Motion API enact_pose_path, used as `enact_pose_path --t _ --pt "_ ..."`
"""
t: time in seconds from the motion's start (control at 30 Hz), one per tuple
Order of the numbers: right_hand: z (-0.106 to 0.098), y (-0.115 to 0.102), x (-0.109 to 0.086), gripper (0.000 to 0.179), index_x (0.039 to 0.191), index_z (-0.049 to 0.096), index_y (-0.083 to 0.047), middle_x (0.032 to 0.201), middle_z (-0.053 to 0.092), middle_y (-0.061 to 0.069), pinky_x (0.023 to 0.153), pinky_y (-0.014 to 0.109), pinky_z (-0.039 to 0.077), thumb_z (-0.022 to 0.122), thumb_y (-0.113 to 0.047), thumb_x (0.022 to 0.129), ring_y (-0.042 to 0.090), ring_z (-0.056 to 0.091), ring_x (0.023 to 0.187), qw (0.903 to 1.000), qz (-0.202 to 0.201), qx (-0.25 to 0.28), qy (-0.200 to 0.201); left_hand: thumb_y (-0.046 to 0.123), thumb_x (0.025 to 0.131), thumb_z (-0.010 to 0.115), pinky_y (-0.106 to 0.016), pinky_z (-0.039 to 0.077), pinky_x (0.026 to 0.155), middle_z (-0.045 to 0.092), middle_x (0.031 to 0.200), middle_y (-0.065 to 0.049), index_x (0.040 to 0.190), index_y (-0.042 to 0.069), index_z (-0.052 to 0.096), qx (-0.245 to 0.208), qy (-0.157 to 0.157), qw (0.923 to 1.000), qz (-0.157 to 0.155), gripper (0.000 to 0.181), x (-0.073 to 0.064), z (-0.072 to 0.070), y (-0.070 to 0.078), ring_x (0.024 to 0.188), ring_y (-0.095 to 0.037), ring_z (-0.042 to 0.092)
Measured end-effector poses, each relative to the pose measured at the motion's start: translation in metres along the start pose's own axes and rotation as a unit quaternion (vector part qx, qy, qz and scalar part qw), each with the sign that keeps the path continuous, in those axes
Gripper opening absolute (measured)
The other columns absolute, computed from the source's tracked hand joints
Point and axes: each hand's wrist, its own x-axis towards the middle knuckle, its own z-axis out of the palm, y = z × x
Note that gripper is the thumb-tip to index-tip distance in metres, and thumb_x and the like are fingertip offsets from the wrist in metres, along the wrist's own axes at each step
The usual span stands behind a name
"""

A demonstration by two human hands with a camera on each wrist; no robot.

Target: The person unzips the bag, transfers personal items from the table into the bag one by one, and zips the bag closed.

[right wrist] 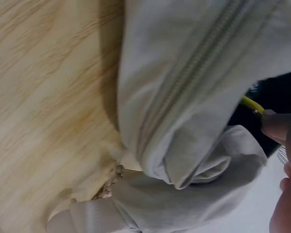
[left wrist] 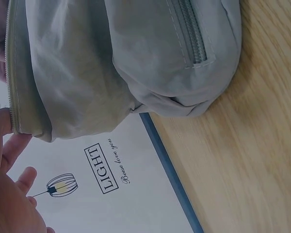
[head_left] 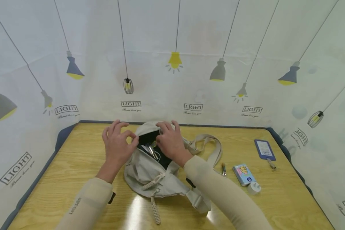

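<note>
A light grey fabric bag (head_left: 141, 169) lies on the table with its zipped mouth spread wide, showing a dark lining. At the left end of the opening, my left hand (head_left: 118, 143) pinches the zippered edge (left wrist: 12, 97) between thumb and forefinger. My right hand (head_left: 171, 140) reaches into the mouth from the other side. Its fingertips pinch a curved yellow piece (right wrist: 252, 104), whose far end is hidden in the bag. Shiny metallic items (head_left: 153, 151) and a thin white cord sit inside. Braided cord pulls (head_left: 155, 210) hang from the bag's front.
The bag's strap (head_left: 215, 150) loops out on the right. Farther right lie a small dark cylinder (head_left: 224, 170), a blue patterned packet (head_left: 243, 175), a white roll (head_left: 254, 187) and a blue badge holder (head_left: 265, 150). A lamp-printed sheet (head_left: 161, 95) stands behind the table.
</note>
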Motion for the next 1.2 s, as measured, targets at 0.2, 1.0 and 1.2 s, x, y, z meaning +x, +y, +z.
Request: enact_pose_path --t 0.2,1.0,1.2 --pt "0.006 0.003 -0.004 0.012 0.075 0.076 -0.028 0.139 0.051 0.001 0.112 0.052 0.026 0.074 -0.036 0.083 0.02 0.044 0.131 0.9994 -0.023 -0.026 0.002 0.022 0.082 0.073 -0.06 0.018 0.111 0.06 0.123 -0.011 0.071 0.013 0.072 -0.002 0.001 1.0 0.007 0.014 -0.001 0.002 0.002 0.136 -0.034 0.038" --pt "-0.017 0.029 -0.019 0.011 0.09 0.077 -0.029 0.141 0.052 0.0 0.113 0.054 0.024 0.074 -0.038 0.084 0.021 0.046 0.131 0.9994 0.028 0.021 0.003 0.021 0.082 0.074 -0.06 0.019 0.11 0.061 0.124 -0.012 0.071 0.012 0.072 -0.01 -0.002 0.9999 0.007 0.014 -0.001 0.002 0.002 0.135 -0.035 0.038" --pt "-0.016 0.054 -0.039 0.01 0.088 0.078 -0.025 0.138 0.054 0.004 0.11 0.056 0.026 0.076 -0.033 0.082 0.026 0.051 0.126 0.9975 0.051 0.047 0.015 0.02 0.082 0.074 -0.06 0.019 0.11 0.061 0.124 -0.012 0.071 0.011 0.072 -0.01 0.001 0.9999 0.006 0.014 -0.002 0.001 0.001 0.135 -0.035 0.038"
